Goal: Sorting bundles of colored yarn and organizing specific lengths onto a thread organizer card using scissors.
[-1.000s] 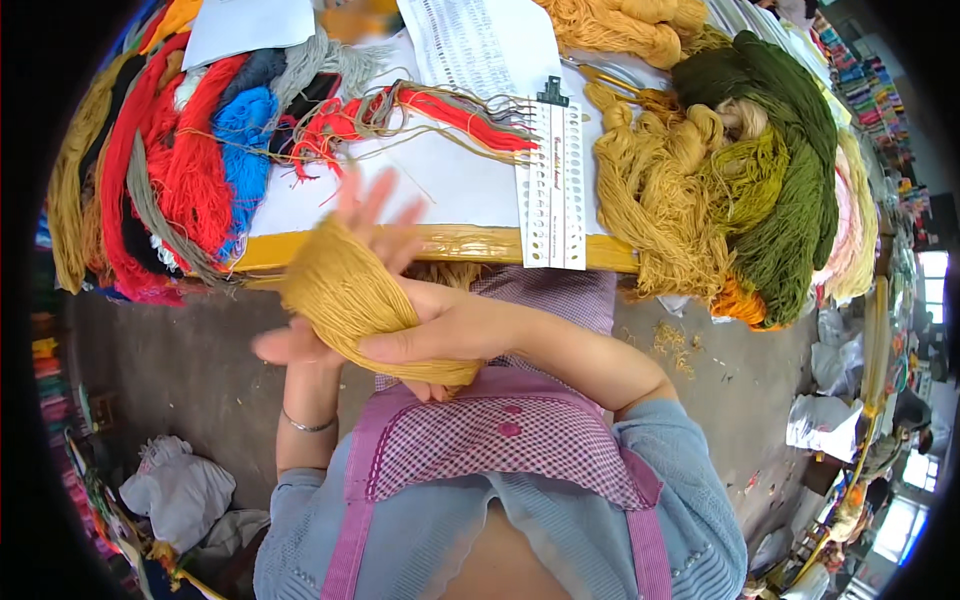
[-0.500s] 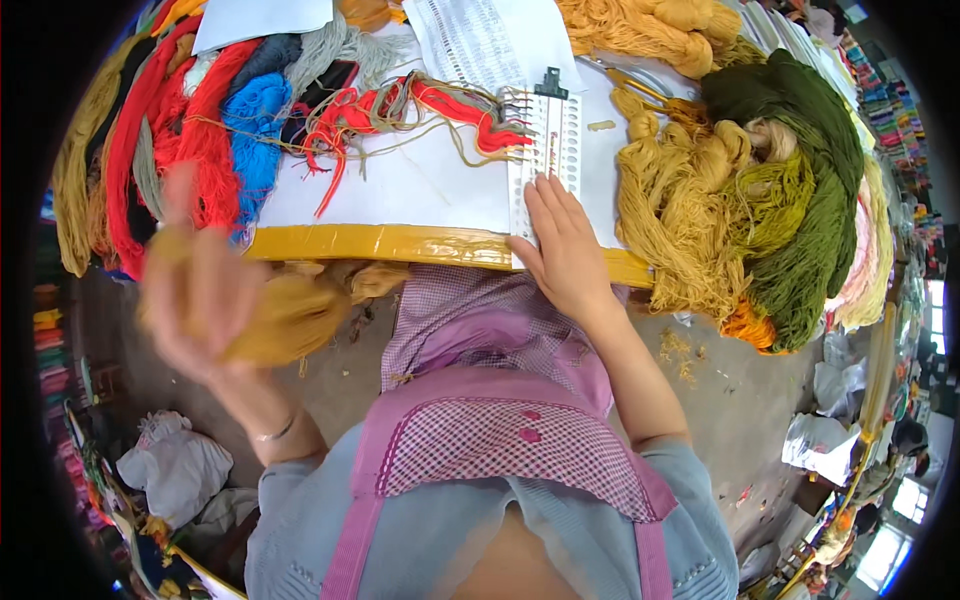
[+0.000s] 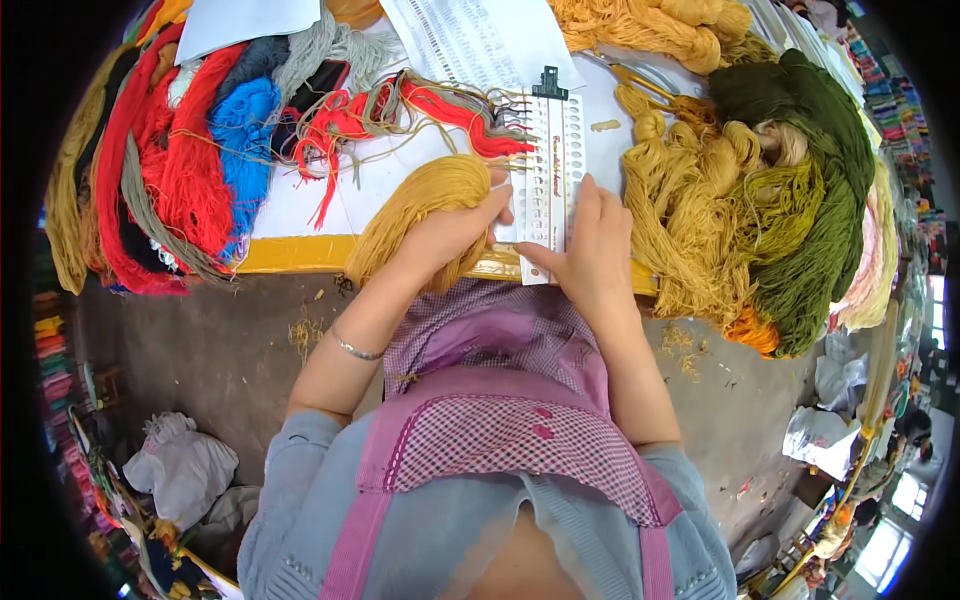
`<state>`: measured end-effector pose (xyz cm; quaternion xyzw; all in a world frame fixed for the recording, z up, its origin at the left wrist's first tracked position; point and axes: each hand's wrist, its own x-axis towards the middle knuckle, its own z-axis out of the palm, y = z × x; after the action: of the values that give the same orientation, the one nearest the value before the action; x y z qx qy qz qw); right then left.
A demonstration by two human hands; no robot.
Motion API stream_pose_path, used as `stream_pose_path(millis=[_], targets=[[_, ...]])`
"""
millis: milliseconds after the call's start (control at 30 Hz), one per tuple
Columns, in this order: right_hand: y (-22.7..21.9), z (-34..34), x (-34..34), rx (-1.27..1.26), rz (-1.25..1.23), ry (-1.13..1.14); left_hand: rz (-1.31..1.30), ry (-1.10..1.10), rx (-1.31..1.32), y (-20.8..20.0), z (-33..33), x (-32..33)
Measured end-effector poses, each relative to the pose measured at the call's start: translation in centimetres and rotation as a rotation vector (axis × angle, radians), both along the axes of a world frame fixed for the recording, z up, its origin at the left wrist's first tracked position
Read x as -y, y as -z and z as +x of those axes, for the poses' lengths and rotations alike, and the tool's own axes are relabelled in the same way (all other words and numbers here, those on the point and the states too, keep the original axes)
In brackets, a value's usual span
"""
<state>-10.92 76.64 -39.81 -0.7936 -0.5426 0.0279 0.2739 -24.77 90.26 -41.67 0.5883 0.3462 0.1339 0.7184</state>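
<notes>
A white punched card (image 3: 541, 200) lies upright before me, a black clip (image 3: 549, 84) at its top and holes along both sides. Red and dark threads (image 3: 480, 128) run to the upper holes on its left side. Beside the lower left of the card, my left hand (image 3: 452, 235) is closed around a thick hank of gold yarn (image 3: 415, 205); its fingertips are close to the card's edge. My right hand (image 3: 597, 245) rests at the card's lower right, fingers stretched up along the edge and thumb reaching across the bottom. Nothing is gripped in it.
Red yarn hanks (image 3: 205, 150) and a blue hank (image 3: 243, 115) lie at the left. Tan yarn (image 3: 685, 200) and dark green yarn (image 3: 825, 160) pile at the right. Printed paper (image 3: 470, 45) lies behind the card. Yellow tape (image 3: 300, 253) covers the table's front edge.
My left hand has carried the gold hank from the far left over to the card. My right hand has slid from the card's face to its right edge. The card sits slightly nearer me.
</notes>
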Motion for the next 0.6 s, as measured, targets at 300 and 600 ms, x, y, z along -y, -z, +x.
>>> stream_pose_path(millis=[300,600], targets=[[-1.1,0.4,-0.8,-0.042,-0.142,0.022,0.339,0.048,-0.038,2.4,2.5,-0.2],[-0.7,0.9,-0.3,0.025,-0.005,-0.054,-0.119,-0.092,0.014,-0.3,0.5,-1.4]])
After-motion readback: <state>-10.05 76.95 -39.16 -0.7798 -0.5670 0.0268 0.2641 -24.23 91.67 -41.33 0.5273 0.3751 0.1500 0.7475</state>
